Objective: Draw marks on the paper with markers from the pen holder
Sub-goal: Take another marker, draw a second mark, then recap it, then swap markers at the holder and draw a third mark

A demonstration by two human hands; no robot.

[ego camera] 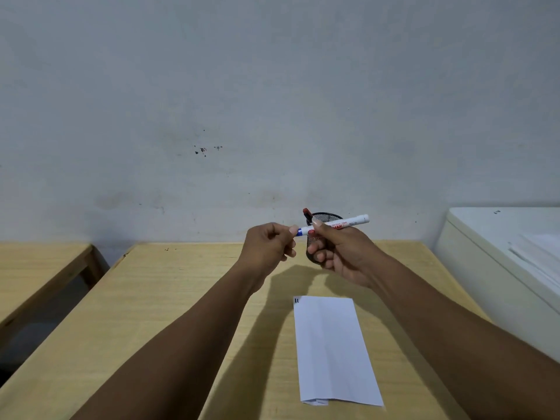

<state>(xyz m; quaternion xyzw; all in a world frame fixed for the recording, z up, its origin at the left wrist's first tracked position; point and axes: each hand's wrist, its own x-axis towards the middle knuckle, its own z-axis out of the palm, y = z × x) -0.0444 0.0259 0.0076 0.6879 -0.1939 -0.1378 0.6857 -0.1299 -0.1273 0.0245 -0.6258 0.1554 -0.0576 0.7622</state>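
A white marker point(351, 222) with a blue cap end is held level above the table, in front of the black mesh pen holder point(325, 218). My right hand point(339, 253) grips its barrel. My left hand point(269, 245) pinches the blue cap point(299, 232) at the marker's left end. A red-capped marker point(306, 213) stands in the holder, which is mostly hidden behind my hands. A folded white paper point(333, 350) lies on the wooden table point(169, 313) below my right forearm, with two short black marks at its top left corner.
A white cabinet or appliance point(497, 268) with papers on top stands at the right edge of the table. A second wooden table point(33, 268) sits to the left across a gap. A grey wall runs behind.
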